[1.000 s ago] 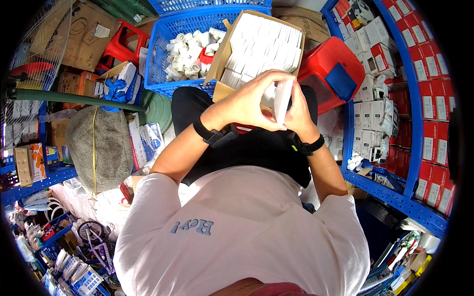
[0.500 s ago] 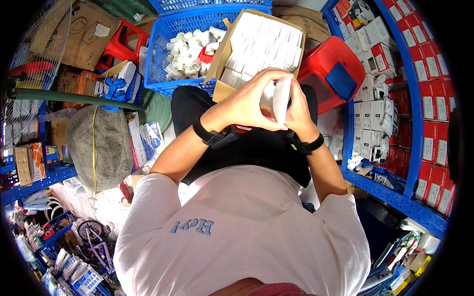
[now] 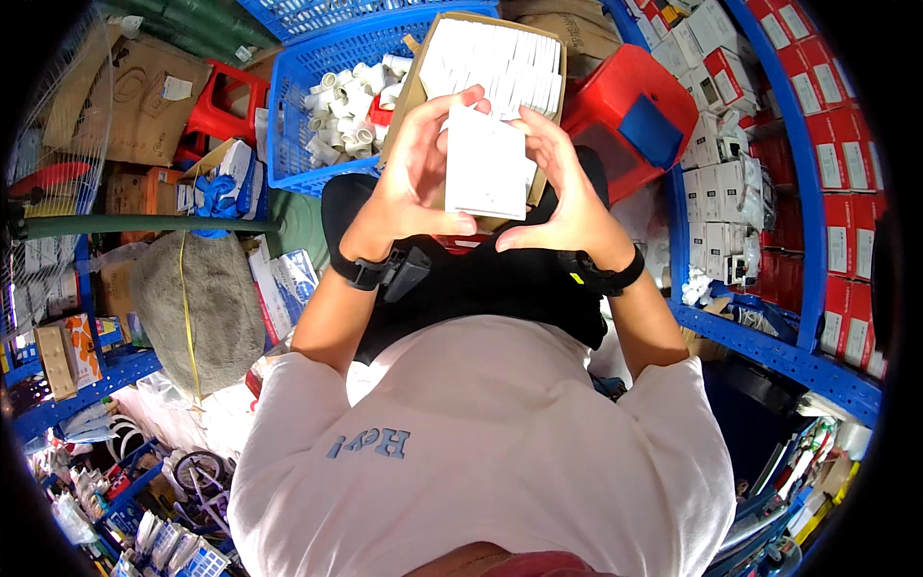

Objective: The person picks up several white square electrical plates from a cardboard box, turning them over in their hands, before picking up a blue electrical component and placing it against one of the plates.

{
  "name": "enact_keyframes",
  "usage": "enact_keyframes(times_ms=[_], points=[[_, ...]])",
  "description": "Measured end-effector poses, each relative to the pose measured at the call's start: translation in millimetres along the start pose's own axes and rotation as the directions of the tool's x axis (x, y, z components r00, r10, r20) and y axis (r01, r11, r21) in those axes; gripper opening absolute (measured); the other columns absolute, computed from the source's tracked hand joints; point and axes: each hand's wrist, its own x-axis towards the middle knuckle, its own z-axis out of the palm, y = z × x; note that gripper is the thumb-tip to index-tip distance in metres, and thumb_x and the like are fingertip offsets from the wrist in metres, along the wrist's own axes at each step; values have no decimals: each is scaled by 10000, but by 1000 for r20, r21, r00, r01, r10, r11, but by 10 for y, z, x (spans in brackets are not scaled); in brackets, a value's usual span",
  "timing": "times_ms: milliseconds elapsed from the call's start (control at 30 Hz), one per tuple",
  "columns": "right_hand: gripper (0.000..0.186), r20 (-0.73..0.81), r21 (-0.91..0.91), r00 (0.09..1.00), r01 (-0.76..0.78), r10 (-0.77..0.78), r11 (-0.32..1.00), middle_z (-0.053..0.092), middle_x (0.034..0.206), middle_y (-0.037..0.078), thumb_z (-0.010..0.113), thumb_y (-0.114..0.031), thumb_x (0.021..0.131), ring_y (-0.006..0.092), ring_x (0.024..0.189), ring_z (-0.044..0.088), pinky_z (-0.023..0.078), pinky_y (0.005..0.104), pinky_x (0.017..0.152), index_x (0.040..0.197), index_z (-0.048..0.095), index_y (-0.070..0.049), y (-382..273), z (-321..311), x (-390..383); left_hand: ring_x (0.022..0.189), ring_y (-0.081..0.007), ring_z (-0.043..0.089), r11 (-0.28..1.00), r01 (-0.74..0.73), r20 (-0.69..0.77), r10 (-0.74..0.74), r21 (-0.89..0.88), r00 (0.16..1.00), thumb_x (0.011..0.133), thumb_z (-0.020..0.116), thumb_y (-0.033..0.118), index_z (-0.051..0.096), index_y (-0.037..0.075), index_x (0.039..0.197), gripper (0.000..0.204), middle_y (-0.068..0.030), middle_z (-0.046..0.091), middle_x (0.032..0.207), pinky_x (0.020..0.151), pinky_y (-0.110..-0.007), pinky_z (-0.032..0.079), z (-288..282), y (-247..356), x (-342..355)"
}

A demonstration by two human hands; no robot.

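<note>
White flat box [image 3: 486,163] held up in front of the chest between both hands, just above the lap. Left hand [image 3: 415,168]: fingers curled around the box's left edge, thumb lying under its lower edge; partly closed, gripping. Right hand [image 3: 567,188]: fingers spread and bent, fingertips against the right edge, thumb reaching toward the lower right corner. Broad face of the box turned toward the camera; nearly square, slightly taller than wide, long axis running away from the body, tilted a little to the right.

Directly behind the box: open cardboard carton [image 3: 495,58] packed with rows of similar white boxes, resting on the lap. Left of it, blue plastic crate [image 3: 293,115] holding white pipe fittings [image 3: 351,87]. Red plastic stool [image 3: 630,111] right of the carton, near the right hand. Blue shelving [image 3: 769,337] along the right, stacked with red-and-white boxes [image 3: 836,144]. Black wrist straps on both forearms. Nothing lies between the hands and the carton.
</note>
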Motion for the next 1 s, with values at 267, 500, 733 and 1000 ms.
enact_keyframes(times_ms=[267,500,733,1000], points=[[1077,-89,-7,988,126,-126,992,415,1287,190,850,-150,557,281,1198,427,309,411,1019,1378,161,-37,-146,-24,-11,1208,-258,396,919,-54,45,39,390,998,508,854,214,322,38,1305,974,-138,387,1314,1013,-372,305,-138,118,-72],[1075,-80,-175,983,151,-167,973,449,1255,181,871,-203,527,272,1185,443,318,405,1010,1350,205,-18,-255,-85,-40,964,-223,492,635,-138,147,38,760,988,468,863,275,440,48,1219,892,-104,485,1113,834,-328,407,-116,390,-20],[1005,-67,-133,986,143,-153,981,437,1266,173,858,-171,552,270,1200,427,314,391,1019,1329,242,-7,-290,-25,-65,848,-180,475,677,-169,146,92,716,985,459,857,274,454,59,1206,876,-71,493,1011,743,-291,395,-142,323,-56],[1056,-38,-204,992,108,-118,973,435,1259,189,856,-180,555,282,1198,431,318,399,1018,1356,192,-3,-276,-123,-43,909,-189,496,786,-13,105,-66,619,992,497,865,265,401,42,1277,935,-88,502,1054,829,-306,399,-138,272,-116]])
